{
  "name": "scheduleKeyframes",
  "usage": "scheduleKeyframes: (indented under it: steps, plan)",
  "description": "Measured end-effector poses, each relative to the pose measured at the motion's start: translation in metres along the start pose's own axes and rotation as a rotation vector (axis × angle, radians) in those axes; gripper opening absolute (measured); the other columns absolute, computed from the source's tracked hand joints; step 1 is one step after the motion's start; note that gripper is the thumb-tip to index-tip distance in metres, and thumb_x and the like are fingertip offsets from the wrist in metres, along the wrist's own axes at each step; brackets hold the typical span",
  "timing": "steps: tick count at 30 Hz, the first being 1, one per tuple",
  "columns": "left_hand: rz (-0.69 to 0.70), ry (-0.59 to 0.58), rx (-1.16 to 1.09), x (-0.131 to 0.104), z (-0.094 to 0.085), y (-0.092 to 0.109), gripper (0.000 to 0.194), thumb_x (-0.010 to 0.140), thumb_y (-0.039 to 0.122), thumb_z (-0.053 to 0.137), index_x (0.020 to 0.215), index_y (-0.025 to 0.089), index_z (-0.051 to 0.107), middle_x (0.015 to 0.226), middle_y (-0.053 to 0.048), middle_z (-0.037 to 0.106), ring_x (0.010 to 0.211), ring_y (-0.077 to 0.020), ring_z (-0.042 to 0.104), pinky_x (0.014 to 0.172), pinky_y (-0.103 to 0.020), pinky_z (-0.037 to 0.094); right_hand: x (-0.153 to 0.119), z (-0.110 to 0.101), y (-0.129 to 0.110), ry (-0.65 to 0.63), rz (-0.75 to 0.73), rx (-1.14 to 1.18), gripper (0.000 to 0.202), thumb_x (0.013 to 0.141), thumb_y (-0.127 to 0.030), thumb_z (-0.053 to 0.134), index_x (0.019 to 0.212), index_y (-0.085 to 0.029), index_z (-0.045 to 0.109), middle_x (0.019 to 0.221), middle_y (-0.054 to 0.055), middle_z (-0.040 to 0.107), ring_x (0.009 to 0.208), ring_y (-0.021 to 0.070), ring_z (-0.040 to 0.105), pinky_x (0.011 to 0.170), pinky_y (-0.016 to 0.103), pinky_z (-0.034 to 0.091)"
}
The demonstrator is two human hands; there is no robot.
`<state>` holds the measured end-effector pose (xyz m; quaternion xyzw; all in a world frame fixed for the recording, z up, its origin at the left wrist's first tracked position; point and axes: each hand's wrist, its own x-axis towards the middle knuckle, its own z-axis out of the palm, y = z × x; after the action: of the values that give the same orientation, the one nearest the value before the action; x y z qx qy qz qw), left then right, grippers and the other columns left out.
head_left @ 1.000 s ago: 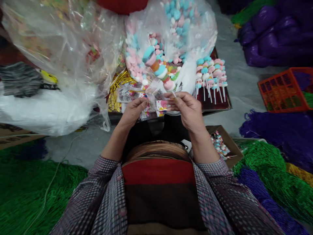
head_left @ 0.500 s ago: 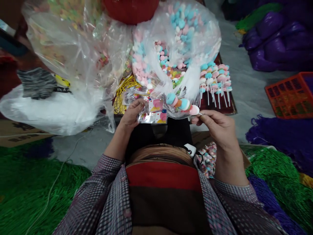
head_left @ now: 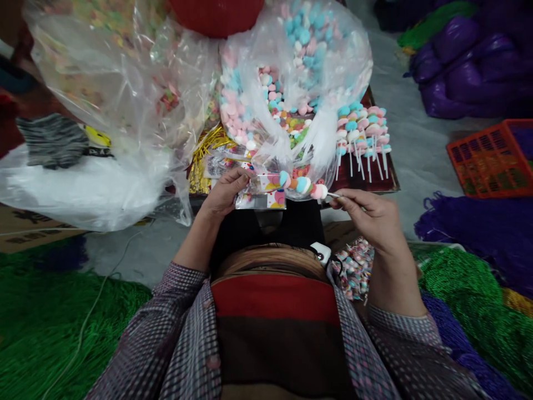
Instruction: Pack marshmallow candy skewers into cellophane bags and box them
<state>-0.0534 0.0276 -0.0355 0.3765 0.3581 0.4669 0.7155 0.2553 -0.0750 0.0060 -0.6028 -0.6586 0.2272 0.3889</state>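
My left hand (head_left: 228,191) pinches a small printed clear candy bag (head_left: 275,198). In my right hand (head_left: 368,214) is the white stick of a marshmallow skewer (head_left: 303,184), lying almost level with blue, white, pink and orange pieces on it. The skewer's far tip meets the bag's right end; whether it is inside I cannot tell. Past my hands, a large open plastic bag (head_left: 244,119) holds loose marshmallows and coloured gummies. Gold twist ties (head_left: 200,176) lie beyond my left hand. Several finished skewers (head_left: 361,129) are piled at the table's right side, sticks toward me.
Big clear sacks of candy (head_left: 120,83) fill the left of the table, near a grey knitted sleeve (head_left: 54,140). A red container (head_left: 216,16) stands at the back. An orange crate (head_left: 493,161) is on the floor at right. Wrapped candies (head_left: 353,269) sit beside my lap.
My right hand has brought the skewer left, so its tip now meets the candy bag. My left hand keeps its pinch on the bag. The view has shifted slightly.
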Motion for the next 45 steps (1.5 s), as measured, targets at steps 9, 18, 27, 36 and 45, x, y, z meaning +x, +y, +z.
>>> scheduleKeyframes:
  steps: [9,18,27,36,45]
  plan:
    - [0.064,-0.082,0.271,-0.004,-0.001,0.019,0.037,0.068,0.05,0.089,0.075,0.017,0.076,0.066,0.003,0.063,0.062,-0.0076,0.052,0.063,-0.022,0.043,0.007,0.002,-0.003,0.028,0.099,0.102,0.011,0.087,-0.032,0.074,0.093,-0.027,0.081,0.081,0.0,0.078,0.072,0.0145,0.071,0.072,0.03,0.058]
    - [0.138,-0.154,0.452,-0.006,0.001,0.02,0.04,0.075,0.057,0.083,0.076,0.018,0.076,0.07,0.001,0.064,0.066,-0.0094,0.052,0.065,-0.024,0.044,0.008,0.014,0.002,0.036,0.18,0.22,0.006,0.081,-0.028,0.077,0.084,-0.025,0.081,0.076,0.0,0.076,0.066,0.0119,0.067,0.067,0.028,0.056]
    - [0.141,-0.181,0.429,-0.005,0.005,0.031,0.029,0.076,0.044,0.084,0.094,0.021,0.081,0.096,-0.004,0.078,0.09,-0.0157,0.068,0.087,-0.028,0.054,0.006,0.023,0.009,-0.05,0.276,0.314,0.013,0.083,-0.033,0.074,0.085,-0.022,0.078,0.062,-0.004,0.065,0.054,0.0081,0.058,0.058,0.024,0.052]
    - [-0.02,-0.068,0.308,-0.004,0.009,0.032,0.015,0.072,0.023,0.077,0.086,0.02,0.082,0.085,-0.001,0.078,0.076,-0.0135,0.069,0.072,-0.026,0.055,0.003,0.027,0.013,-0.143,0.313,0.292,0.023,0.084,-0.04,0.07,0.087,-0.019,0.076,0.056,-0.005,0.058,0.048,0.0073,0.052,0.05,0.022,0.044]
    - [-0.035,-0.065,0.346,-0.003,0.012,0.036,0.017,0.069,0.016,0.07,0.081,0.018,0.082,0.07,-0.002,0.073,0.067,-0.0141,0.064,0.064,-0.027,0.052,0.003,0.032,0.021,-0.135,0.327,0.237,0.027,0.086,-0.044,0.069,0.091,-0.019,0.077,0.056,-0.006,0.058,0.048,0.0073,0.05,0.05,0.022,0.043]
